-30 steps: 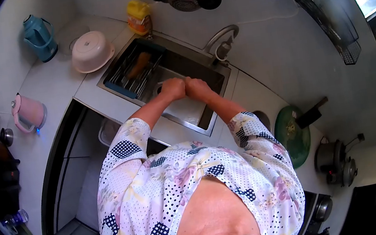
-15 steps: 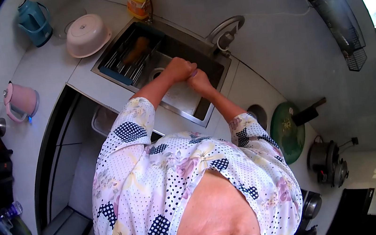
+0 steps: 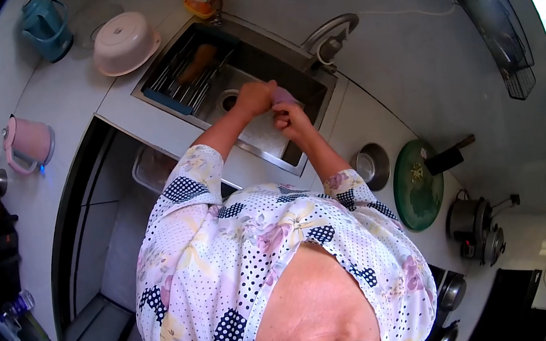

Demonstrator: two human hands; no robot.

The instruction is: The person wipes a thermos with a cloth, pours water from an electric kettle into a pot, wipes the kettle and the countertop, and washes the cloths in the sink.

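Two bare hands are meeting over the rectangular steel sink [image 3: 308, 93]: left hand [image 3: 255, 97] and right hand [image 3: 291, 118] are both closing their fingers on a small, soft pink-purple cloth [image 3: 285, 94], bunched between them above the basin. Left of the sink, a round, smooth pink plastic basin [image 3: 125, 43] is lying upside down. Right of the sink, a small shiny metal bowl [image 3: 370, 166] and a round green board [image 3: 417, 186] are resting on the pale counter.
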